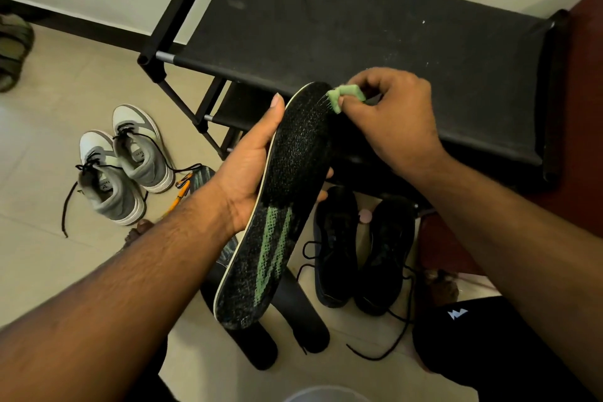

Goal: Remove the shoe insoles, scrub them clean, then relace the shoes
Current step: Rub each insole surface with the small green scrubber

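Observation:
My left hand [253,170] grips a long black insole [287,192] with green stripes near its heel, held tilted above the floor. At the insole's toe end my right hand [391,121] pinches a small green scrub pad [342,96] against its edge. On the floor below stand a pair of black shoes [362,248] with loose black laces. Two black insoles [293,313] lie on the tiles under the held one. To the left sits a pair of grey and white sneakers [120,166], laces untied.
A black fabric shoe rack [359,42] stands against the wall just behind my hands. A yellow-handled tool [181,189] lies by the grey sneakers. A sandal [13,52] sits at the far left. A pale bucket rim [319,395] shows at the bottom.

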A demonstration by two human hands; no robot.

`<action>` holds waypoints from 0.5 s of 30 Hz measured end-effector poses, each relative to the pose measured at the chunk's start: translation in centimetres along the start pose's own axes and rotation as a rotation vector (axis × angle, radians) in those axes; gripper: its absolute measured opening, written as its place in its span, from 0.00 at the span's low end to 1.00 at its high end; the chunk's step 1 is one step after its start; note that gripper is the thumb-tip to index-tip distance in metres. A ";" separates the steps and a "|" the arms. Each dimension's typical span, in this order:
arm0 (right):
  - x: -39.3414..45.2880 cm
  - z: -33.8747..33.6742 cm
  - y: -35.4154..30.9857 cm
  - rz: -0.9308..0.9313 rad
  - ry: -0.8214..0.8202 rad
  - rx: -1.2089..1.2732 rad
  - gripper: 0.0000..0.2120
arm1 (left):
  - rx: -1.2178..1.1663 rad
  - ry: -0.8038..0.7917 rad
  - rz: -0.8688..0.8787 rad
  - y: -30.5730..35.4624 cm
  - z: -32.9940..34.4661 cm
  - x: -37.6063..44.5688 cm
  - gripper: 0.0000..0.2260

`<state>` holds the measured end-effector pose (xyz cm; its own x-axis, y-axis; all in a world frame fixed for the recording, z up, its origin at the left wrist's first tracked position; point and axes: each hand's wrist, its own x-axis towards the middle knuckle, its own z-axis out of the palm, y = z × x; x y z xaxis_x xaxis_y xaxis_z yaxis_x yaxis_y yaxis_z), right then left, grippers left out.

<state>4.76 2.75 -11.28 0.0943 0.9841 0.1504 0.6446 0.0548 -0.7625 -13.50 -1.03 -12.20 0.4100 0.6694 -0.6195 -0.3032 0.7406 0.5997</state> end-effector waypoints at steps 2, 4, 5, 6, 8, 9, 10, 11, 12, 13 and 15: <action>-0.5 0.3 -0.4 -0.053 -0.039 0.028 0.03 | -0.033 -0.006 0.012 0.1 -0.1 0.0 0.34; -1.3 0.8 -1.1 -0.172 -0.135 0.062 0.04 | -0.065 -0.016 0.023 0.4 -0.2 0.1 0.33; -1.9 1.2 -1.4 -0.250 -0.200 0.079 0.05 | -0.079 -0.021 0.026 0.6 -0.3 0.2 0.32; -2.5 1.5 -1.7 -0.325 -0.271 0.096 0.06 | -0.096 -0.025 0.026 0.7 -0.5 0.2 0.32; -3.6 1.9 -2.4 -0.425 -0.429 0.123 0.07 | -0.136 -0.018 0.038 1.1 -0.8 0.3 0.32; -4.2 2.0 -2.7 -0.453 -0.508 0.137 0.07 | -0.150 -0.012 0.049 1.2 -1.1 0.3 0.32; -4.8 2.2 -3.0 -0.477 -0.578 0.153 0.08 | -0.161 -0.009 0.061 1.3 -1.2 0.4 0.32; -5.3 2.4 -3.2 -0.504 -0.637 0.168 0.08 | -0.162 -0.004 0.073 1.5 -1.4 0.4 0.32; -5.7 2.5 -3.3 -0.533 -0.681 0.177 0.08 | -0.158 0.003 0.084 1.6 -1.5 0.5 0.33; -5.9 2.6 -3.4 -0.557 -0.711 0.187 0.08 | -0.155 0.014 0.100 1.7 -1.7 0.6 0.33; -5.7 2.3 -3.5 -0.545 -0.724 0.220 0.08 | -0.164 0.016 0.124 1.9 -1.8 0.7 0.33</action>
<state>0.19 -2.70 -10.90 -0.7230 0.6743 0.1503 0.2954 0.4983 -0.8151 -15.35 0.94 -12.44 0.3479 0.7556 -0.5550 -0.4868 0.6515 0.5819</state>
